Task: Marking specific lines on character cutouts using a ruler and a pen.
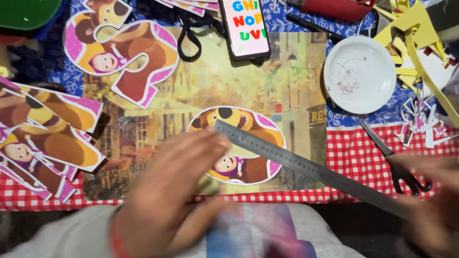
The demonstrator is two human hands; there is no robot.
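A long steel ruler (306, 167) lies slanted across an oval cartoon cutout with a bear and a girl (248, 124) on a picture mat (201, 91). My left hand (177, 191), blurred, lies palm down on the left part of the cutout, fingertips touching the ruler's upper end. At the lower right my right hand (430, 200), also blurred, grips the ruler's lower end, right beside the black scissors (397, 165).
Pink-edged cartoon letter cutouts lie at the top left (124, 52) and left edge (43, 138). A phone (246, 26) showing coloured letters rests at the top. A white plate (359, 74) and yellow foam scraps (416, 38) sit at the right on a red checked cloth (354, 153).
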